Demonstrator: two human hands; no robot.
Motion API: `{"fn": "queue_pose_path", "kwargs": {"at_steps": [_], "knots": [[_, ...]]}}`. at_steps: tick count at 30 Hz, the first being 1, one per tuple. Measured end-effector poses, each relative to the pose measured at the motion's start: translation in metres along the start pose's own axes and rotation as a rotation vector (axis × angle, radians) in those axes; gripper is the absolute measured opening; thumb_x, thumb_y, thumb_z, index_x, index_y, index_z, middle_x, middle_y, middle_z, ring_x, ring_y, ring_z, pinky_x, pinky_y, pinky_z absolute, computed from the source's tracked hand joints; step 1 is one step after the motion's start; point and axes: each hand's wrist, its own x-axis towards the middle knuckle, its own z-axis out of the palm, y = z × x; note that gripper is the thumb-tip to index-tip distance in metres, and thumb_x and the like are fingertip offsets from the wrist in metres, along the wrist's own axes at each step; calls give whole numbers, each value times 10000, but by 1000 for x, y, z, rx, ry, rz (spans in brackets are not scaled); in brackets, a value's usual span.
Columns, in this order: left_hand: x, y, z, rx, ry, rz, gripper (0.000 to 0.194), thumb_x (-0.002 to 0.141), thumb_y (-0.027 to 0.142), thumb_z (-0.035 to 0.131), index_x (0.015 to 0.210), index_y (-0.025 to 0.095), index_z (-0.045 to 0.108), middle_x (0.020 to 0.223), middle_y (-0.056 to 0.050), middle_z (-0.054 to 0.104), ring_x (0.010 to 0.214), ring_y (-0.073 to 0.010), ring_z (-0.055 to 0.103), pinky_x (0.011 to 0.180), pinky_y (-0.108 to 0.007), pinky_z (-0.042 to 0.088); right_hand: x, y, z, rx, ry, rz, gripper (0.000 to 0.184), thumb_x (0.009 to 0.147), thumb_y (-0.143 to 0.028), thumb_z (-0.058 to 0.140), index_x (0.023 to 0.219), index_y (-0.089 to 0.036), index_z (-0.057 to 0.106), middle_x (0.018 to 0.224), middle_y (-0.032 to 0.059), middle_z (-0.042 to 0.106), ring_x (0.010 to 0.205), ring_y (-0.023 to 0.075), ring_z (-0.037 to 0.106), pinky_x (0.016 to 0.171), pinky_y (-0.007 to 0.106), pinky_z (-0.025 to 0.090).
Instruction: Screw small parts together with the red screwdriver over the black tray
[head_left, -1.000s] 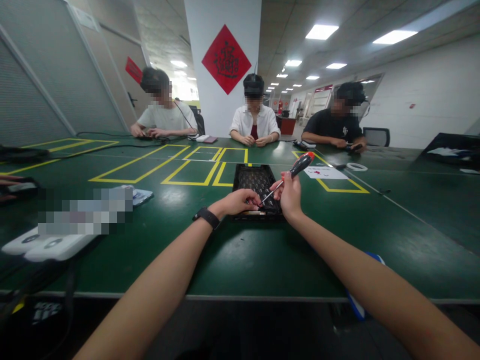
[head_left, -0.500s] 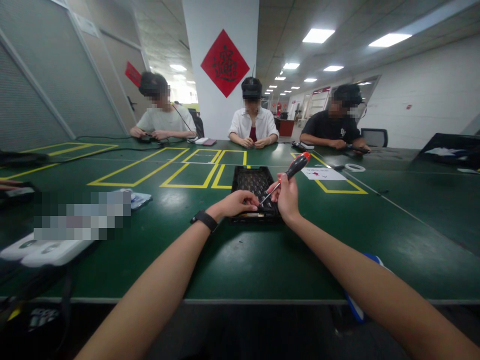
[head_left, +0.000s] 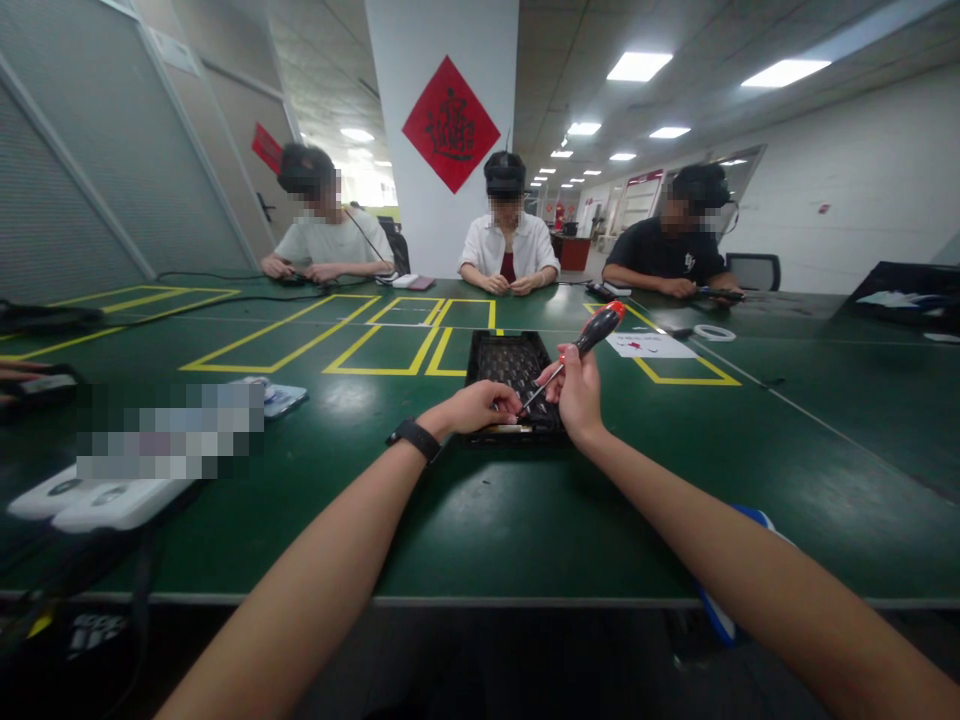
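Observation:
In my right hand [head_left: 580, 395] is a screwdriver [head_left: 598, 330] with a black and red handle, held tilted so its shaft slants down to the left. The tip reaches the fingertips of my left hand [head_left: 484, 405], over the near part of a black case [head_left: 471, 365]. Those left fingers are pinched together at the shaft's tip; anything small between them is hidden. Many small compartments or bits show inside the case, too fine to name. A pale strip lies along its near edge. A black band circles my left wrist.
The green table [head_left: 480, 530] carries yellow tape outlines. At left lie white devices [head_left: 112, 505], partly blurred out. To the right are a printed paper [head_left: 651, 346] and a roll of white tape [head_left: 714, 333]. Several people sit around the table; a blue and white object [head_left: 720, 615] hangs at the near edge.
Almost nothing differs. The view has shifted very slightly, and both hands stay at the case with the screwdriver at nearly the same slant.

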Motion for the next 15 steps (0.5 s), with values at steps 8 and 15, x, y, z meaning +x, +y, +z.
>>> {"fn": "queue_pose_path", "kwargs": {"at_steps": [8, 15], "knots": [[-1, 2, 0, -2, 38, -2, 235, 729, 288, 611, 878, 108, 627, 842, -52, 650, 752, -125, 566, 728, -233, 436, 0, 0, 1, 19, -4, 7, 385, 829, -567, 373, 938, -201, 420, 501, -61, 547, 321, 55, 418, 325, 156, 304], [0, 1, 0, -17, 26, -17, 223, 711, 265, 623, 870, 108, 628, 815, -47, 643, 721, -119, 555, 705, -232, 437, 1, 2, 0, 17, 0, 10, 405, 816, -584, 382, 940, -200, 417, 506, -59, 554, 315, 49, 416, 319, 152, 291]]}}
